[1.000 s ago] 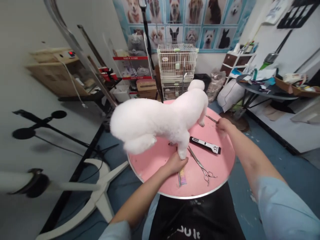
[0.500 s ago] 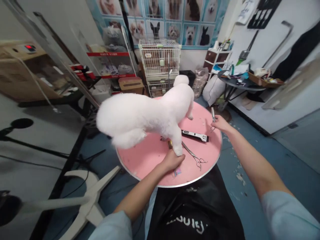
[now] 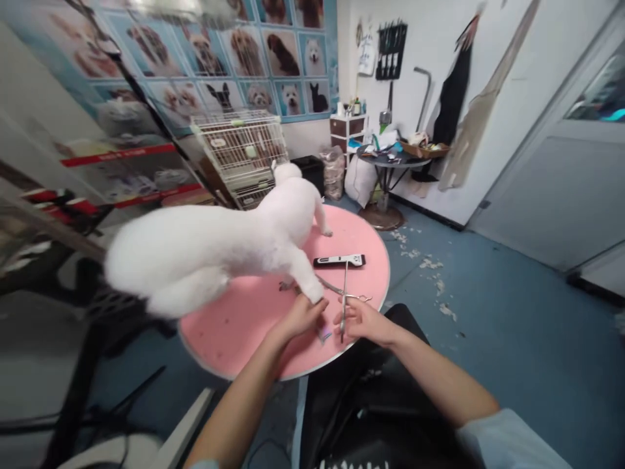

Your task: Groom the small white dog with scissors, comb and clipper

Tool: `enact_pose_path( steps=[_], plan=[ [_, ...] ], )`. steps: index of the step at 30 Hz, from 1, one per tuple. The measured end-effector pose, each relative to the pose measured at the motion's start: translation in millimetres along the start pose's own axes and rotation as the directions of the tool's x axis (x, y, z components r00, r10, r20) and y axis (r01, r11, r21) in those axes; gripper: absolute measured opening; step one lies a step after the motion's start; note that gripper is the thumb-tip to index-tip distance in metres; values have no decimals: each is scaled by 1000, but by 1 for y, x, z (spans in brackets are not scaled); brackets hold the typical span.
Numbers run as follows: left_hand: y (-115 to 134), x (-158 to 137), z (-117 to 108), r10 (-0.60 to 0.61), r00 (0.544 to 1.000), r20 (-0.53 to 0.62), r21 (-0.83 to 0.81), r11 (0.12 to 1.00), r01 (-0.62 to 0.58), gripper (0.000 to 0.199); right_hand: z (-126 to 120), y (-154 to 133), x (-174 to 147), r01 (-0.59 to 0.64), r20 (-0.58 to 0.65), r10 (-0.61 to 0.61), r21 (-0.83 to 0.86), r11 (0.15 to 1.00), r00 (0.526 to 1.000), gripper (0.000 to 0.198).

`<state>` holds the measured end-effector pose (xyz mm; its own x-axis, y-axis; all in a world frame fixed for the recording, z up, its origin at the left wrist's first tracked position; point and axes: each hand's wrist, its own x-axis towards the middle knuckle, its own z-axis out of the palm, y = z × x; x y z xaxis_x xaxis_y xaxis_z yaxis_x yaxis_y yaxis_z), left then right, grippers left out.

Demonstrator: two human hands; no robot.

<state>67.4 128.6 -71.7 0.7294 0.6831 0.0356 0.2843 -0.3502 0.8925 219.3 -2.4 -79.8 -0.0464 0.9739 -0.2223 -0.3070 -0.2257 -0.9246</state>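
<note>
A fluffy white dog stands on a round pink table, turned away from me. My left hand is closed around the lower end of one of its legs, which hides the paw. Slim scissors are in my right hand, blades pointing up and away, just right of that leg. Behind them, a second pair of scissors lies on the table, partly covered. Farther back lies a white and black hair clipper. A small purplish object lies between my hands, too blurred to name.
A wire cage stands behind the table, beside a leaning dark pole. At the back right is a dark side table with clutter. Hair clippings are scattered over the blue floor. A black apron covers my lap.
My right hand has brought the scissors left from the table's right edge to beside the held leg. My left hand still grips the leg. The view has swung to the right.
</note>
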Motion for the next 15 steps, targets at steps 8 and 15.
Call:
enact_pose_path(
  steps=[8, 15],
  plan=[
    [2, 0, -9, -41, 979, 197, -53, 997, 52, 16, 15, 4, -3, 74, -107, -238, -762, 644, 965, 17],
    [-17, 0, -7, -63, 974, 216, -97, 992, 85, 23, 8, 2, -6, 76, -44, -165, -750, 657, 985, 9]
  ],
)
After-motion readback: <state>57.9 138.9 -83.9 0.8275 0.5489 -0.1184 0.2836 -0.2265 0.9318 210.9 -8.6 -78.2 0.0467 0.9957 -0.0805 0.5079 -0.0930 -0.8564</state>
